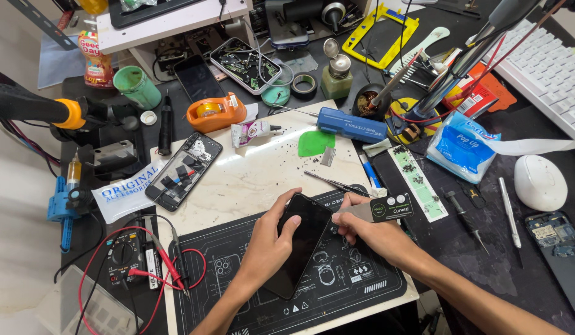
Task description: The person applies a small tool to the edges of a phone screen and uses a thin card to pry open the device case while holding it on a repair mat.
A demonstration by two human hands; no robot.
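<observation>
Left hand (272, 239): lower centre, grip clamped on black phone (301, 243), pinning it to the dark mat (238, 298).
Right hand (362, 228): grip pinching a thin pry card (380, 209) at the phone's right edge.
Advice: keep card shallow, flat along the seam.
Beyond: opened phone (183, 170), upper left on the surface.

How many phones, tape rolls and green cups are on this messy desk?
Phones: 4 – black glossy phone held by the left hand and right hand, opened phone with its insides showing, dark-screened phone, blue bare phone body.
Tape rolls: 2 – orange tape dispenser, black tape roll.
Green cups: 1 – green plastic cup.
Total: 7
</observation>
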